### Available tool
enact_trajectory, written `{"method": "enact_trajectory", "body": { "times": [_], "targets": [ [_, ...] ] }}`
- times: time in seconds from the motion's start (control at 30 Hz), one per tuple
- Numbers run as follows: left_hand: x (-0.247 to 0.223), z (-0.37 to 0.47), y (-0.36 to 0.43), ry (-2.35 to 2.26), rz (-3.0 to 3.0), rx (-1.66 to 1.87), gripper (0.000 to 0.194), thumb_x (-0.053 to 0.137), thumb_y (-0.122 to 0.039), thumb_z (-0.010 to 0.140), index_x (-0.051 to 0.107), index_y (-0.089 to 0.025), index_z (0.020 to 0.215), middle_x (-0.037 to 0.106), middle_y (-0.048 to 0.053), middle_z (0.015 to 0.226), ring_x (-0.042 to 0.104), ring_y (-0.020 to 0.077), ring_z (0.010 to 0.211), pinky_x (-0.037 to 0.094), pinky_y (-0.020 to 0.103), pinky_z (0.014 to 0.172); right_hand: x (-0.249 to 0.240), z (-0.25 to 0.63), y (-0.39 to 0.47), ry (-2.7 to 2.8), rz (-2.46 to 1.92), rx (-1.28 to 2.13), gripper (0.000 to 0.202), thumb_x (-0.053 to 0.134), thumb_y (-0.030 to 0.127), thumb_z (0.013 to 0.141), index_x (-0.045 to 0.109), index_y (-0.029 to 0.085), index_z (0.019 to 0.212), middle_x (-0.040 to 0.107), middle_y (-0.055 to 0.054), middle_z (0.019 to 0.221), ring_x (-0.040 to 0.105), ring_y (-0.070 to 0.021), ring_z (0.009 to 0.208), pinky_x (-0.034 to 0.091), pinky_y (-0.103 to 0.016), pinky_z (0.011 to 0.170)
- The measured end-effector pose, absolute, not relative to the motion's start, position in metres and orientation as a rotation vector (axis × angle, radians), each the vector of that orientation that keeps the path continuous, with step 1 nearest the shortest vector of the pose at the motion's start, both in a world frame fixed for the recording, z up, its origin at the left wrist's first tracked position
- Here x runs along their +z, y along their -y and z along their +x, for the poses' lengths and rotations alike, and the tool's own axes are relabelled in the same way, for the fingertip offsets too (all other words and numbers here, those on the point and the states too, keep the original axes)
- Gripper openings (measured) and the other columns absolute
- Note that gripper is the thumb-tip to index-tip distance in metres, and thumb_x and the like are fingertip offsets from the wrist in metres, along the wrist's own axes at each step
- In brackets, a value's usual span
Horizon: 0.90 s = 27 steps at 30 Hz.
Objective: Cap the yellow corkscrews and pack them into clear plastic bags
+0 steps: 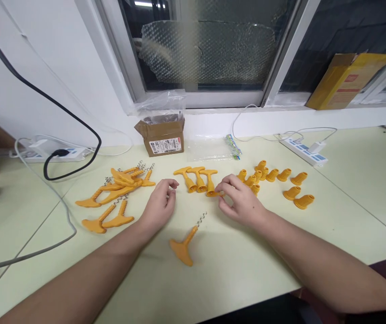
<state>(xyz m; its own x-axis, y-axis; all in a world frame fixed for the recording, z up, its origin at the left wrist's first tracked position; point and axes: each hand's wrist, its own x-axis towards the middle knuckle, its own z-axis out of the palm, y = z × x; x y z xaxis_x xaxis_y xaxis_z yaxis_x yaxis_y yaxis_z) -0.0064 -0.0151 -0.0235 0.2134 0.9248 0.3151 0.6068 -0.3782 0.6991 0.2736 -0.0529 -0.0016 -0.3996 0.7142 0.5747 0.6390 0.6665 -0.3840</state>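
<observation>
My right hand (pixel 240 200) has its thumb and fingertips at the flared base of an assembled yellow corkscrew (pixel 209 180), pinching its rim. This corkscrew is the rightmost of three that lie side by side, each with a T-shaped handle and a bell-shaped sleeve. My left hand (pixel 162 200) rests on the table left of them, fingers loosely curled, a gap between thumb and forefinger, nothing in it. Between my forearms lies a single corkscrew handle (pixel 184 247) with its bare metal spiral pointing away. A pile of similar handles (pixel 118 184) lies left of my left hand.
Several yellow sleeves (pixel 284 174) stand on the right of the table (pixel 348 202). At the back are a cardboard box (pixel 164 137), a clear plastic bag (pixel 209 147) and a power strip (pixel 304 150). A black cable (pixel 74 118) loops at left, near another power strip (pixel 73 155).
</observation>
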Motion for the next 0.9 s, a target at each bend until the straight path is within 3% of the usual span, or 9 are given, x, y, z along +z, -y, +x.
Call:
{"method": "enact_trajectory", "body": {
  "times": [0.23,0.37,0.5,0.63,0.7,0.77,0.9],
  "targets": [
    [-0.016,-0.006,0.031,-0.838,2.284,0.702,0.01,0.051,-0.025,0.099,0.058,-0.021,0.104,0.062,0.002,0.09,0.057,0.0158,0.082,0.047,0.029,0.077,-0.001,0.26,0.067,2.477,-0.726,0.379,0.039,0.05,0.003,0.078,0.062,0.02,0.111,0.059,-0.006,0.098,0.056,-0.0167,0.08,0.05,-0.029,0.072],
    [-0.015,-0.003,0.038,-0.749,2.358,0.533,0.01,0.05,-0.023,0.098,0.06,-0.021,0.098,0.059,-0.001,0.08,0.054,0.0144,0.074,0.046,0.028,0.075,-0.011,0.255,0.071,2.685,-0.755,0.324,0.021,0.059,0.018,0.088,0.068,0.021,0.106,0.063,-0.005,0.1,0.057,-0.0153,0.075,0.047,-0.029,0.068],
    [-0.012,-0.006,0.035,-0.676,2.292,0.552,0.009,0.054,-0.026,0.097,0.06,-0.021,0.102,0.063,0.002,0.092,0.058,0.0158,0.084,0.048,0.03,0.081,-0.015,0.254,0.069,2.694,-0.93,0.33,0.013,0.059,0.025,0.096,0.072,0.021,0.096,0.064,-0.005,0.101,0.059,-0.0142,0.075,0.047,-0.028,0.069],
    [-0.008,-0.011,0.033,-0.552,2.191,0.559,0.032,0.067,-0.035,0.089,0.058,-0.021,0.116,0.062,0.008,0.111,0.06,0.0209,0.101,0.05,0.034,0.091,-0.006,0.262,0.063,2.482,-1.075,0.551,0.011,0.063,0.028,0.097,0.071,0.022,0.1,0.064,-0.004,0.102,0.062,-0.0149,0.082,0.049,-0.029,0.075],
    [-0.008,-0.011,0.035,-0.595,2.182,0.542,0.05,0.078,-0.034,0.078,0.056,-0.022,0.121,0.062,0.008,0.117,0.059,0.0232,0.106,0.05,0.037,0.095,-0.001,0.267,0.059,2.336,-1.142,0.676,0.012,0.063,0.031,0.098,0.071,0.022,0.098,0.064,-0.004,0.102,0.062,-0.0154,0.084,0.048,-0.029,0.077],
    [-0.01,-0.01,0.037,-0.671,2.15,0.538,0.055,0.082,-0.03,0.074,0.056,-0.023,0.122,0.063,0.007,0.117,0.061,0.0231,0.107,0.05,0.037,0.096,0.001,0.27,0.055,2.217,-1.186,0.769,0.016,0.062,0.033,0.098,0.07,0.021,0.092,0.065,-0.004,0.098,0.061,-0.0157,0.085,0.048,-0.029,0.078],
    [-0.019,-0.006,0.038,-0.767,1.892,0.594,0.021,0.062,-0.037,0.096,0.059,-0.021,0.108,0.067,0.005,0.098,0.066,0.0185,0.091,0.053,0.034,0.086,-0.001,0.269,0.055,2.139,-1.173,0.98,0.019,0.059,0.035,0.099,0.066,0.02,0.09,0.063,-0.001,0.085,0.057,-0.014,0.076,0.044,-0.027,0.07]
  ]
}}
